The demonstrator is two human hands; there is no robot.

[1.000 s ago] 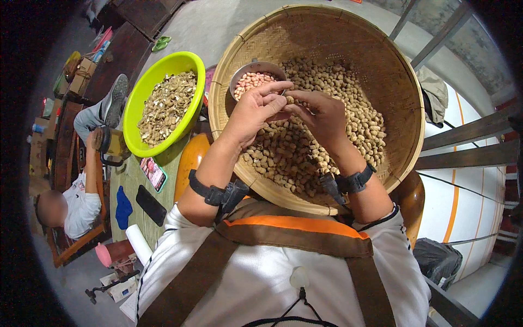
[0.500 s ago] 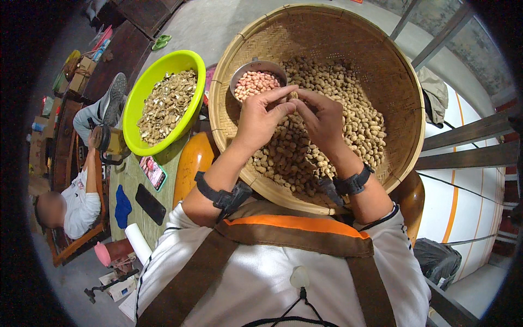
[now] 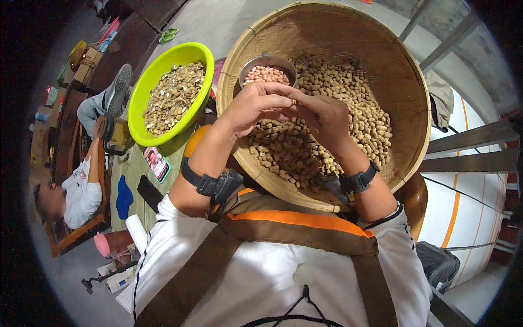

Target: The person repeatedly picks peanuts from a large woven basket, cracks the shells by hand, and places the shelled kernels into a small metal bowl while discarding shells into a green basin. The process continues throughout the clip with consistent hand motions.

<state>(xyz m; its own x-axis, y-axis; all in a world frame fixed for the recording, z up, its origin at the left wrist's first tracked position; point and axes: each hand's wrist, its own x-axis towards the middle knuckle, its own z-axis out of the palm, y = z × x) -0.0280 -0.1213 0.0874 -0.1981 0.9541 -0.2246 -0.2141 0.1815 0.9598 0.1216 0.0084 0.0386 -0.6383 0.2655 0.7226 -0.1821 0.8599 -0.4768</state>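
Observation:
My left hand [image 3: 257, 108] and my right hand [image 3: 328, 115] meet over a wide woven bamboo tray [image 3: 409, 103]. Their fingertips are closed together around a small tan peanut [image 3: 294, 102], mostly covered by the fingers. Unshelled peanuts [image 3: 362, 117] lie heaped in the tray below and beside both hands. Just beyond my left hand, inside the tray, stands a metal bowl [image 3: 266, 59] of pink shelled kernels [image 3: 267, 74]; my hand covers its near side. Each wrist wears a black strap.
Left of the tray, a lime-green basin [image 3: 208, 65] holds broken shells. A lit phone [image 3: 157, 163], a dark phone [image 3: 150, 193] and a blue cloth [image 3: 123, 197] lie on the greenish bench. Another person [image 3: 81, 199] sits at far left. Wooden bars [image 3: 471, 162] stand at right.
My left hand has turned and curled more, its fingers now overlapping the right fingertips and the bowl's near edge. The whole view has shifted slightly.

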